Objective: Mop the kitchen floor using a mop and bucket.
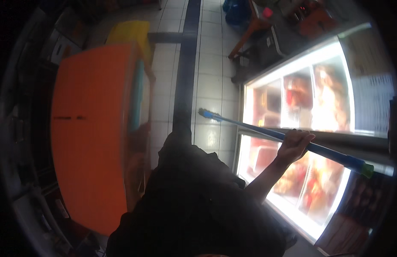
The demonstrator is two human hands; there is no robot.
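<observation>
My right hand [294,144] is closed around a long blue pole [267,132], toward its upper part. The pole slants from a green cap [368,171] at the right down to a small blue fitting [209,114] with a greyish tuft, low over the tiles. It looks like a broom or mop; I cannot tell which. Behind the hand and pole stands a brightly lit glass-fronted display case [292,98], its contents blurred. I cannot make out my left hand.
An orange table or counter top [91,137] stands close on the left, with a yellow thing [129,32] beyond it. White floor tiles [209,81] run between counter and display case, crossed by a dark strip [188,64]. Orange-legged furniture [242,36] stands at the far right.
</observation>
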